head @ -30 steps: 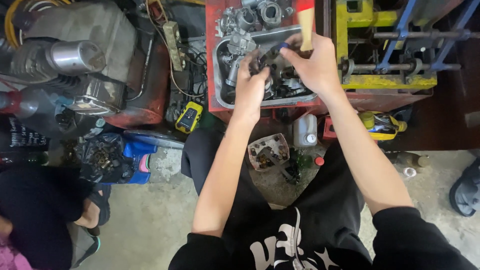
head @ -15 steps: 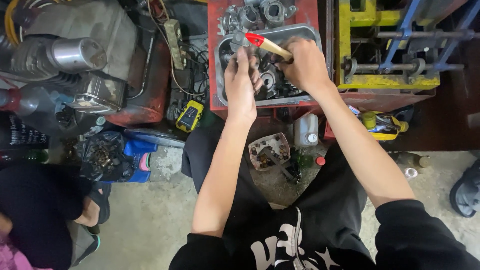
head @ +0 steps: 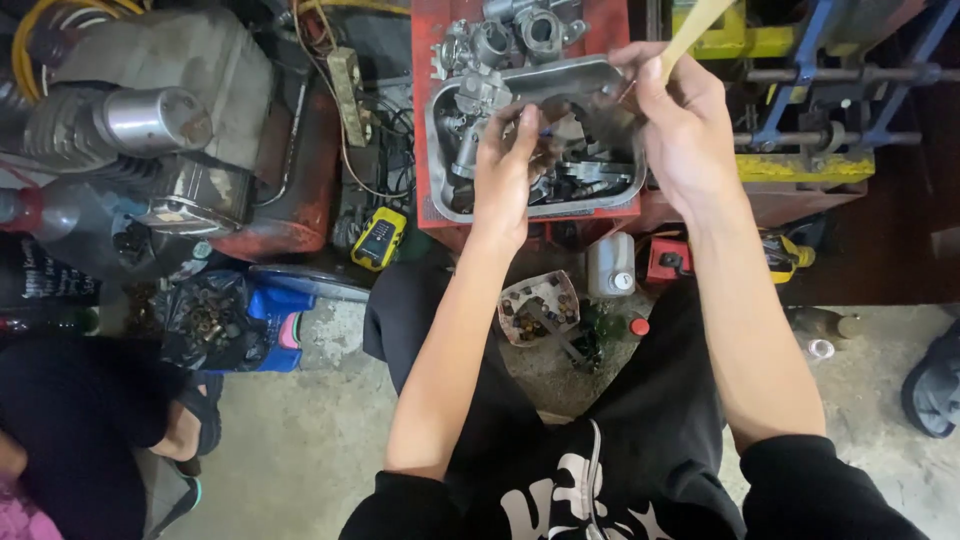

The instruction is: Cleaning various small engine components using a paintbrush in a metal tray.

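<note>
Hands over metal tray [head: 436, 150], person seated on concrete floor, knees apart.

L hand [head: 505, 170]: fingers curled shut round a dark metal part [head: 548, 152], held just above tray contents; the part is mostly hidden by the fingers, so shape can't be told.

R hand [head: 680, 125]: closed on a pale wooden handle [head: 692, 30] that runs up and to the right, out past the top edge. What's at the working end can't be seen; it is behind the hand.

Tray: grey, rounded corners, sits on red bench top [head: 428, 40]. Holds greasy engine bits, incl. a carburettor body [head: 468, 110] at left end. More carb castings [head: 515, 30] on the red top just behind tray.

Surrounds:
- Yellow/black meter [head: 378, 238] left of bench, on the floor clutter.
- Engine w/ silver cylinder [head: 150, 120] far left.
- Small dish of screws [head: 540, 305] on floor betw. knees.
- White plastic bottle [head: 611, 265] just beside dish, below bench edge.
- Yellow-and-blue press frame [head: 800, 100] right of bench.
- Second person's leg and sandal [head: 200, 425] at lower left, well apart from the hands.
</note>
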